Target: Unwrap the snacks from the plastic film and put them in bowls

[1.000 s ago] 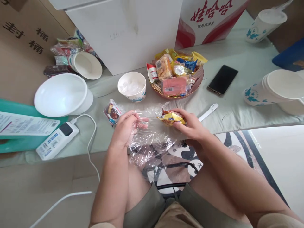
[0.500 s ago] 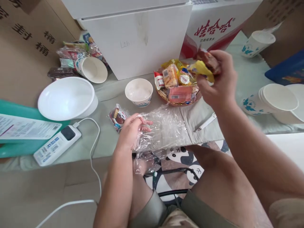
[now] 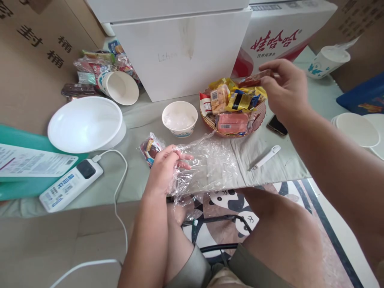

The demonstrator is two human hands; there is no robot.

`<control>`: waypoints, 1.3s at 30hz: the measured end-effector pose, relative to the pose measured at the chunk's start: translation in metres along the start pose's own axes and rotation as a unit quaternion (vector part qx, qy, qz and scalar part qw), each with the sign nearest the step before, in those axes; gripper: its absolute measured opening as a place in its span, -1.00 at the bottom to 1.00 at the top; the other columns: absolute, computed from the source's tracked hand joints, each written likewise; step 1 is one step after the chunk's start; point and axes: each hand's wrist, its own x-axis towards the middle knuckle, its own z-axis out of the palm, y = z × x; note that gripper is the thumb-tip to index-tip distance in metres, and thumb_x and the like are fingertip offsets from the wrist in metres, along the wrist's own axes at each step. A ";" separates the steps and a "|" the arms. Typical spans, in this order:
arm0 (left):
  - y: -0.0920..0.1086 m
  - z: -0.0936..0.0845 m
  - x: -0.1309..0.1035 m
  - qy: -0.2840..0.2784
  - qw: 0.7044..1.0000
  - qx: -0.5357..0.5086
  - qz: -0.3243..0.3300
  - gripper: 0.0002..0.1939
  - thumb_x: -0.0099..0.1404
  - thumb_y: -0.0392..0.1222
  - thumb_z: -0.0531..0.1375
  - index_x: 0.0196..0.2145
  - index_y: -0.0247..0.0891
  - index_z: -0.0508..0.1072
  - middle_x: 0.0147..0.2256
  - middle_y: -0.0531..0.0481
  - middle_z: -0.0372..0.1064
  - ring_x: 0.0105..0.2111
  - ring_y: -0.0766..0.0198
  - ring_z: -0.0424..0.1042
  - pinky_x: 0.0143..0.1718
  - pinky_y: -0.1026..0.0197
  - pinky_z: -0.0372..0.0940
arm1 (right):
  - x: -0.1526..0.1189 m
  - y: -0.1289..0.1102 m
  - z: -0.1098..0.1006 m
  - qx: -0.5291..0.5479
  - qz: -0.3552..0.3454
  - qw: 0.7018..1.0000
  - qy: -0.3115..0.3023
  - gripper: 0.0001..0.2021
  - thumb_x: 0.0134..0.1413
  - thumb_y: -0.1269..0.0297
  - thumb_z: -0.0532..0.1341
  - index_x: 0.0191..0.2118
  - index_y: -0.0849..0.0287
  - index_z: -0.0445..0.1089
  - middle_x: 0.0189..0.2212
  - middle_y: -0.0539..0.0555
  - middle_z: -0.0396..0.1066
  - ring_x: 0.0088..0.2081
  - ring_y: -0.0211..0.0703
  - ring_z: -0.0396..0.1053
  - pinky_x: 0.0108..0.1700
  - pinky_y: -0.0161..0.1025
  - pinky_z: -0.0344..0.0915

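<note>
My left hand [image 3: 165, 166] is closed on a crumpled clear plastic bag [image 3: 211, 160], which spreads over the table edge and hangs down toward my lap. Beside that hand lies a small snack packet [image 3: 150, 148] with a dark round picture on it. My right hand [image 3: 283, 84] pinches a reddish-brown wrapped snack [image 3: 253, 79] at the back of a round basket [image 3: 240, 135]. Yellow packets [image 3: 240, 101], a pink packet [image 3: 232, 122] and other wrapped snacks fill the basket. Left of it stands a paper bowl [image 3: 180, 119] with a leaf print.
A white box cutter [image 3: 265, 157] and a phone [image 3: 277, 125] lie to the right. At left are a white plastic bowl [image 3: 87, 124], a tipped paper cup [image 3: 121, 88], heaped snack packets, and a power bank [image 3: 70, 186] with a cable. White boxes [image 3: 180, 52] stand behind.
A yellow packet has left my right hand and lies among the basket's snacks. That hand still has the reddish-brown snack, now lower and tilted over the basket's back. My left hand has hardly moved.
</note>
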 end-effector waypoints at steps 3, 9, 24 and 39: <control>0.001 -0.001 -0.001 0.004 1.000 0.004 -0.008 -0.86 -0.03 -0.15 0.21 -0.50 -0.20 0.31 -0.43 0.01 0.57 -0.58 0.26 0.48 -0.65 0.33 0.12 | 0.004 0.008 -0.010 -0.067 -0.036 0.996 0.056 -0.74 0.05 0.55 0.17 -0.16 0.21 0.52 -0.15 0.22 0.55 -0.17 -0.19 0.43 -0.14 -0.17 0.34; 0.003 0.001 -0.001 0.005 1.000 -0.005 -0.002 -0.86 -0.07 -0.16 0.19 -0.51 -0.21 0.29 -0.47 0.00 0.57 -0.62 0.29 0.44 -0.62 0.34 0.14 | -0.023 0.013 -0.045 -0.128 -0.118 0.984 0.024 -0.77 -0.17 0.52 0.19 -0.34 0.07 0.43 -0.15 0.28 0.50 -0.15 -0.05 0.43 -0.26 -0.09 0.32; -0.001 0.009 0.001 -0.007 1.000 0.007 -0.006 -0.86 0.00 -0.16 0.20 -0.48 -0.22 0.31 -0.44 0.03 0.59 -0.59 0.32 0.49 -0.63 0.39 0.09 | -0.060 0.026 -0.054 -0.267 -0.097 0.956 -0.079 -0.87 0.02 0.39 0.21 -0.26 0.12 0.43 -0.08 0.25 0.53 -0.07 -0.01 0.49 -0.07 -0.13 0.37; 0.001 0.005 0.000 0.001 1.000 0.002 -0.008 -0.83 -0.01 -0.14 0.21 -0.46 -0.21 0.31 -0.46 0.03 0.58 -0.59 0.30 0.49 -0.63 0.38 0.14 | -0.062 0.038 -0.020 -0.110 0.001 0.986 -0.129 -0.48 -0.16 0.46 0.30 0.03 0.05 0.43 -0.08 0.15 0.57 -0.05 0.18 0.51 -0.01 0.12 0.42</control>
